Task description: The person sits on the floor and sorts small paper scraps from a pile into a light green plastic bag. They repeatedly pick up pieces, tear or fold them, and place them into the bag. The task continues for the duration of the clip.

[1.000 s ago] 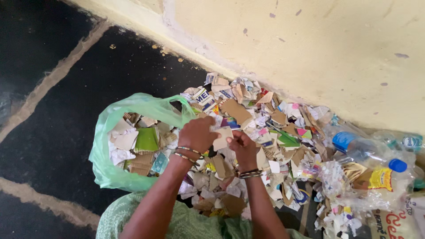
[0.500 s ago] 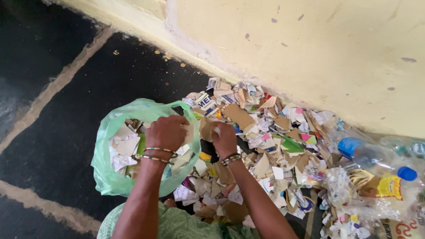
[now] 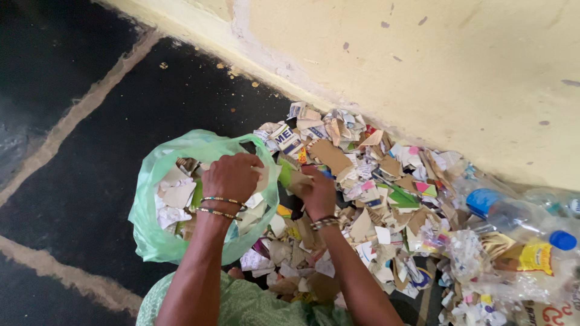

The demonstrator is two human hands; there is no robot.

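The thin green plastic bag (image 3: 154,235) is held open at its right rim by the left hand (image 3: 231,176), closed on it. Just right, the right hand (image 3: 315,192) pinches a brown cardboard scrap (image 3: 297,182) from the scrap pile (image 3: 368,205).

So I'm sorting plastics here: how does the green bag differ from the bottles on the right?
The green bag is soft, tinted and open, stuffed with paper scraps; the bottles are clear, capped in blue and lying on their sides. The left hand is at the bag's mouth; no hand touches the bottles. Both lie on the floor.
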